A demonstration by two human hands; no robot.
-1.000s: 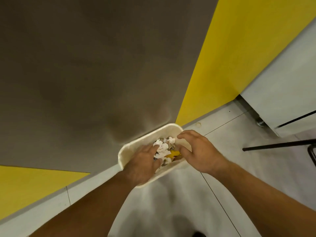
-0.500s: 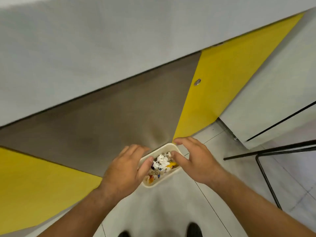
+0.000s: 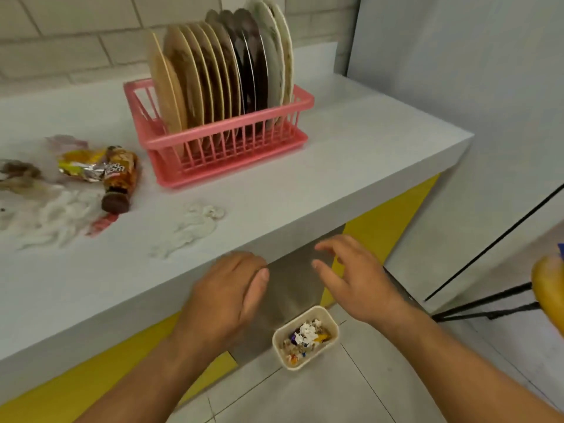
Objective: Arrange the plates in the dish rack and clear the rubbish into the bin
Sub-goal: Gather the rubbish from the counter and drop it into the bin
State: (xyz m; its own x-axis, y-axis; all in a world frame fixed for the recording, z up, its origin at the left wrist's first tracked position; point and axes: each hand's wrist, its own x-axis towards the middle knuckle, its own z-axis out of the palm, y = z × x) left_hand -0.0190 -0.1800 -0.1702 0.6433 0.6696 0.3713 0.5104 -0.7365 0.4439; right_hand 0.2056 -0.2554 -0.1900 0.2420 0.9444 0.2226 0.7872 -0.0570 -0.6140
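Observation:
A pink dish rack [image 3: 232,138] stands on the white counter [image 3: 351,166] with several plates [image 3: 219,68] upright in it. Rubbish lies left of it: a brown bottle [image 3: 119,178], a foil wrapper [image 3: 81,167] and crumpled white tissues [image 3: 195,225]. On the floor below sits a small cream bin [image 3: 331,326] holding scraps. My left hand [image 3: 225,297] hovers at the counter's front edge, fingers relaxed and empty. My right hand [image 3: 351,276] is raised beside it, fingers spread, holding nothing. Both hands are above the bin.
The counter front has yellow and grey panels [image 3: 393,215]. A white cabinet [image 3: 476,209] stands at the right with black metal legs [image 3: 488,303] on the tiled floor. A yellow object [image 3: 547,288] shows at the right edge.
The view has lifted from the bin to the counter. Both hands have come up out of the bin and away from it, now empty at counter height.

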